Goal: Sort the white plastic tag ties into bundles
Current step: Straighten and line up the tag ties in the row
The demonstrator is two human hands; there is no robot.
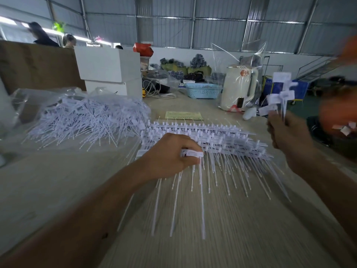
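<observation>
A stack of white tag ties still joined in strips lies on the table in front of me, tails pointing toward me. My left hand is closed on a single tag tie at the near left edge of that stack, its tail hanging down. My right hand is raised at the right, gripping a small bunch of tag ties with their flat heads up. A big loose heap of tag ties lies on clear plastic at the left.
White boxes stand behind the heap, with a brown cardboard wall to their left. A blue basket, a cream kettle in plastic wrap and a yellow paper slip sit farther back. Another person is at the right edge.
</observation>
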